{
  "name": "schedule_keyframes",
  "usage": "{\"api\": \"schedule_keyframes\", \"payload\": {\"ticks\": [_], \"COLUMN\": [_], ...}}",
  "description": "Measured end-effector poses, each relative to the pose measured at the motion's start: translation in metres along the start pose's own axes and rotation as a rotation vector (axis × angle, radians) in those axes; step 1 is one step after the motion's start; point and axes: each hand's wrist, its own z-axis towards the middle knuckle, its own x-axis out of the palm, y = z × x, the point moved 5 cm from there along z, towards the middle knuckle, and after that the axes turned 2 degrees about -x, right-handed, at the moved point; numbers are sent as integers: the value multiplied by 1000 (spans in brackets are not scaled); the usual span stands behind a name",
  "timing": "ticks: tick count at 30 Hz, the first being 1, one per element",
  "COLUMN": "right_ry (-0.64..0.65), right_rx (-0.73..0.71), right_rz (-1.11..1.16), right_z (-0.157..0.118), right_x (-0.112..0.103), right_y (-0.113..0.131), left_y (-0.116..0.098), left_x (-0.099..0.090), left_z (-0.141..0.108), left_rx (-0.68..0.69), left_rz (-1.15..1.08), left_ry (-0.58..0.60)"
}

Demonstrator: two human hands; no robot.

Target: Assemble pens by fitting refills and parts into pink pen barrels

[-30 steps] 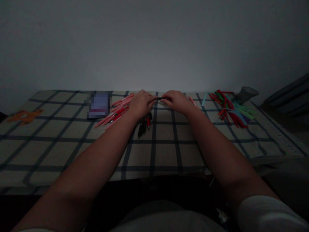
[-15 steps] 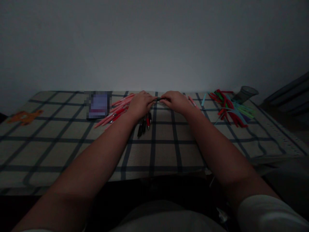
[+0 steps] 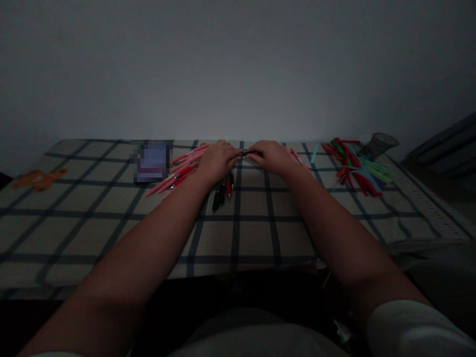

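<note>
Between my two hands, over the far part of the table, is a dark pen [image 3: 244, 153], held level. My left hand [image 3: 220, 159] pinches its left end, and my right hand [image 3: 270, 154] has its fingers closed on the right end. Much of the pen is hidden by fingers. Under and left of my left hand lies a pile of pink and red pens [image 3: 178, 171]. Several black pens [image 3: 219, 197] and a red one [image 3: 228, 190] lie just below that hand. Beside my right wrist are a few pink pens [image 3: 298, 156].
A checked cloth [image 3: 253, 238] covers the table. At the right are a heap of coloured strips [image 3: 351, 171], a lone light-blue strip [image 3: 314, 153] and a dark see-through cup [image 3: 380, 144] on its side. A blurred purple box [image 3: 152, 161] and an orange cut-out shape [image 3: 40, 179] lie left.
Both hands keep their hold on the dark pen with barely any movement. The pen appears slightly turned between the fingers, less of its dark middle showing. Everything on the table stays put.
</note>
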Motion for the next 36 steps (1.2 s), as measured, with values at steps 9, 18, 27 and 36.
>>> {"api": "schedule_keyframes", "payload": {"ticks": [9, 18, 27, 36], "right_ry": [-11, -8, -10, -18], "right_rx": [-15, -9, -4, -23], "right_rz": [11, 12, 0, 22], "right_z": [1, 0, 1, 1], "right_x": [2, 1, 3, 6], "right_y": [-2, 0, -3, -4], "left_y": [-1, -2, -2, -2], "left_x": [-1, -3, 1, 1], "left_z": [0, -1, 1, 0], "left_rx": [-11, -5, 14, 18], "left_rz": [-6, -13, -6, -20], "left_ry": [3, -14, 7, -6]}}
